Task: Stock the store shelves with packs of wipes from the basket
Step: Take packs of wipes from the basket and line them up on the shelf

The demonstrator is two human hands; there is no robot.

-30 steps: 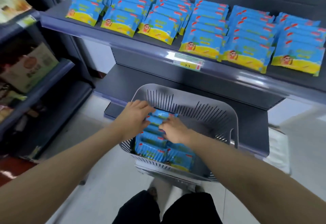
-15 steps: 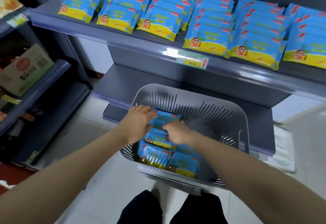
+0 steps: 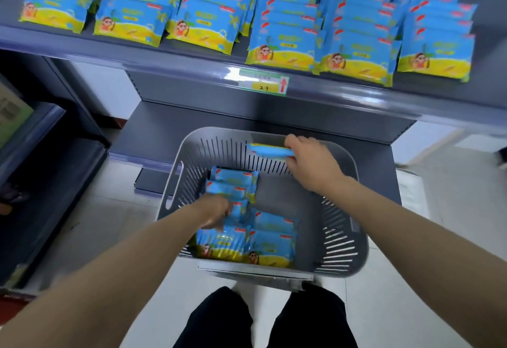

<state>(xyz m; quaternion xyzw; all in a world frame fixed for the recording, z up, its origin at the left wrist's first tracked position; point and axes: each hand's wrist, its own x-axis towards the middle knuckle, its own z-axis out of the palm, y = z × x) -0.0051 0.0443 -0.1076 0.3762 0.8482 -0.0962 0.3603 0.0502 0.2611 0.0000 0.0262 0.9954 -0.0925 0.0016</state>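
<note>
Presently the right hand is raised over the far side of the basket, with fingers and thumb curled round one pack of wipes. That pack is seen edge-on and roughly level, blue with a yellow strip along its upper edge. It sits in front of the basket's slotted far wall, clear of the packs below. The grip is at the pack's right end, and the left end projects free.

The left hand is low inside the basket, on the left side, with its fingers pointing down onto the loose packs lying there. It is motion-blurred. Contact with the packs is apparent, but whether the fingers are closed on one cannot be told.

Basket: grey plastic with slotted walls and a handle cut-out in the left wall. It stands directly ahead of the person's dark trousers. The loose packs lie overlapping across the left and near parts of its bottom, and the right part shows bare grey plastic.

Shelf, above and beyond the basket: six columns of matching packs, laid flat and overlapping, with the front packs near the shelf lip. A price label with a red arrow is fixed to the lip. A lower shelf lies beneath, behind the basket.
</note>
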